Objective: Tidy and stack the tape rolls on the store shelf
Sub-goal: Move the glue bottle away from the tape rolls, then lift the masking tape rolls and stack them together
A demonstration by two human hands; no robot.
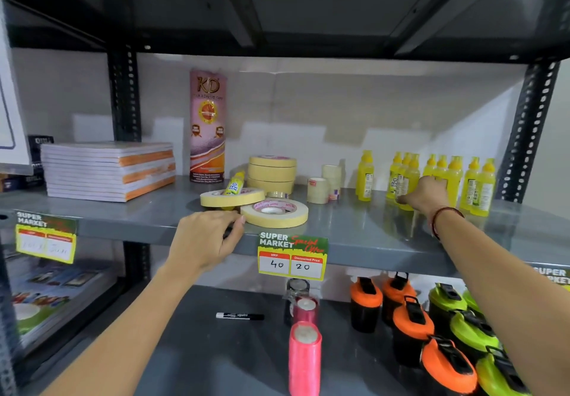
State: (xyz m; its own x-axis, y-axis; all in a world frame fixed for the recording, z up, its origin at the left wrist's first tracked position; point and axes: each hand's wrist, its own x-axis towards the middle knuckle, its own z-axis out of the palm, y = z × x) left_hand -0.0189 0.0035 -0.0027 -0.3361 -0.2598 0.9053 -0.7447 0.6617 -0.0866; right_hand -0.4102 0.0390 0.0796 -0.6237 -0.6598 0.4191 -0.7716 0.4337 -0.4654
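Observation:
Three cream masking tape rolls [272, 173] sit stacked at mid-shelf. Two more lie loose in front: one tilted roll [216, 199] with a small glue bottle [236, 182] lying across it, and one flat roll [274, 214] near the shelf edge. Small clear tape rolls [317, 191] stand to the right, with a thin clear roll [277, 194] behind the flat one. My left hand [209, 236] hovers at the shelf's front edge, fingers loosely curled, a fingertip at the flat roll's rim. My right hand [427, 193] reaches among yellow glue bottles [404, 179] and grips one, its fingers hidden behind it.
A tall pink tape pack [208, 124] stands behind the rolls, and a pile of notebooks [108, 172] lies at the left. A price tag [293, 256] hangs on the grey shelf [354, 232] edge. The lower shelf holds a marker [240, 316], pink rolls [304, 358] and shaker bottles [413, 327].

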